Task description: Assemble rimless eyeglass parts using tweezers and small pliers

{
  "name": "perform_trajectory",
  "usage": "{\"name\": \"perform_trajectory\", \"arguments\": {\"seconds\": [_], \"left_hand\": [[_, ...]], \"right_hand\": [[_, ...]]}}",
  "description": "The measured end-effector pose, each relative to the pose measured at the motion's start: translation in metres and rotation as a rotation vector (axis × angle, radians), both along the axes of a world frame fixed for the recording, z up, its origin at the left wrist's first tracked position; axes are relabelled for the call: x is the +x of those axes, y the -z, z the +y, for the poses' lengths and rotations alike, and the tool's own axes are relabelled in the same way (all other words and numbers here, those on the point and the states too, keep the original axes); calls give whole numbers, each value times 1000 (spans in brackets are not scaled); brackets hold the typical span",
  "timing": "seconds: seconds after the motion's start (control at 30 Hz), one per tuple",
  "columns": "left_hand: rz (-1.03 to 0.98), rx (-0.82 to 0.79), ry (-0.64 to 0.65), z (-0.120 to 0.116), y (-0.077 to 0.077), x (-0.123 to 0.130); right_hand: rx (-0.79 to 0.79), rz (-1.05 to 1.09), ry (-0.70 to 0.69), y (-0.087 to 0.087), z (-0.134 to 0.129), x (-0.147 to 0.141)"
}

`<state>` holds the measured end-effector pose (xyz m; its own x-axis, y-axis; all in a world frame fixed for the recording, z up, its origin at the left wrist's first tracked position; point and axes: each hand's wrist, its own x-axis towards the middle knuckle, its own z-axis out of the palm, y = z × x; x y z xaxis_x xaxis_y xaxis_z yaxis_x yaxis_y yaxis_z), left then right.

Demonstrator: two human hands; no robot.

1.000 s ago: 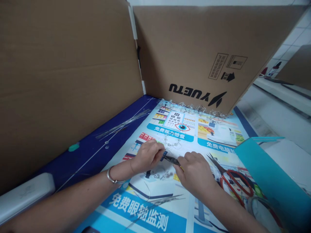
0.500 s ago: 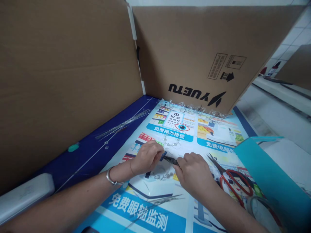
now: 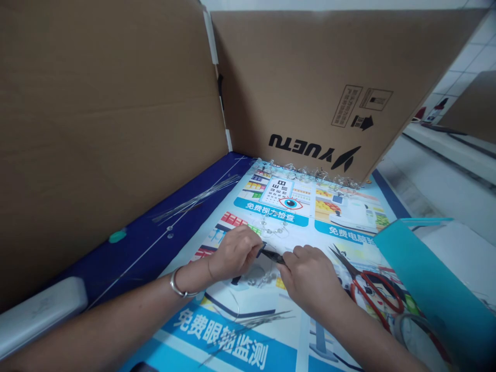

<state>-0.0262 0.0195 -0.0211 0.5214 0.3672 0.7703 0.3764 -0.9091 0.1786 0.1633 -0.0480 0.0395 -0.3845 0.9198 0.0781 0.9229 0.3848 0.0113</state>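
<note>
My right hand [image 3: 312, 274] is closed around a pair of pliers [image 3: 273, 256], its dark, narrow jaws pointing left. The jaw tips meet a small dark blue piece [image 3: 261, 250] at the fingertips of my left hand [image 3: 237, 252], which is closed in a pinch on it. My fingers hide most of that piece, so its kind does not show. Below and between the hands is a loop of clear beads [image 3: 263, 279]; whether it hangs or lies on the mat is unclear. Just beyond the hands, more clear beads [image 3: 274, 228] rest on the printed mat [image 3: 287, 294].
Red-handled scissors [image 3: 374, 292] lie right of my right hand, near a roll of clear tape [image 3: 416, 330] and a turquoise box [image 3: 434, 279]. Thin wires [image 3: 256, 323] lie in front, others [image 3: 197, 198] at the left. Cardboard walls [image 3: 310, 77] enclose the back and left.
Both hands stay nearly in place. The blue piece and plier tips have turned slightly, and the bead loop below has shifted a little to the right.
</note>
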Motion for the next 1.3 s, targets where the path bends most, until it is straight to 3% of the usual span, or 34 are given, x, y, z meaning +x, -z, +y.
{"name": "perform_trajectory", "arguments": {"seconds": [0.57, 1.3], "left_hand": [[-15, -38, -35, 1, -1, -1], [22, 51, -11, -2, -4, 3]], "right_hand": [[115, 19, -12, 5, 0, 1], [19, 5, -16, 2, -1, 1]]}}
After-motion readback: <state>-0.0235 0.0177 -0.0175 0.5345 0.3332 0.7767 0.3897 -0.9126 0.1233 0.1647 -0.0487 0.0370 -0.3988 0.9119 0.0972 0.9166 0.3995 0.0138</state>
